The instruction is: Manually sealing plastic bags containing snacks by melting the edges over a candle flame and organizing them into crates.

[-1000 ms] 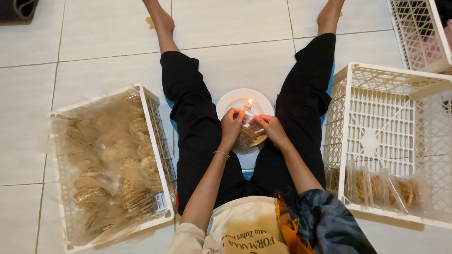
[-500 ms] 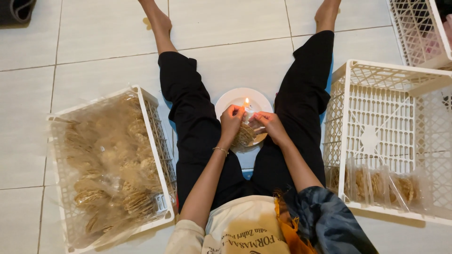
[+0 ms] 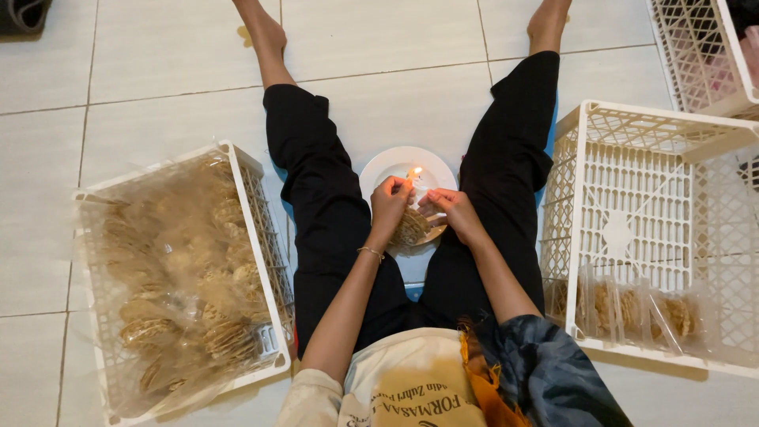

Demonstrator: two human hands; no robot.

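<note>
Both hands meet over a small clear packet of round crackers (image 3: 413, 227), pinched between them at its upper edge. The left hand (image 3: 389, 207) has its fingers curled narrow around the packet's top corner, thumb and forefinger closed on the plastic. The right hand (image 3: 452, 212) grips the opposite corner the same way, fingers tight, so the mouth of the bag is stretched between the 2 grips. Just above the fingertips burns a small candle flame (image 3: 416, 171), standing on a white plate (image 3: 379, 168) that lies on the tiled floor (image 3: 158, 63) between the person's outstretched legs in black trousers (image 3: 316, 205).

The step in hand looks like heat-sealing: the open edge of the packet is held at the flame so the plastic melts shut. The move from here seems to call for a steady, even pass of that edge along the flame, with the fingers kept clear of the heat and the bag kept taut so the seam closes without a gap or a burn hole.

Further out, to the left of the left hand, stands a white plastic crate (image 3: 265, 229) lined with clear film and heaped with loose crackers. To the right of the right hand, a second white crate (image 3: 632, 158) holds a few filled packets (image 3: 632, 308) in its near corner.
</note>
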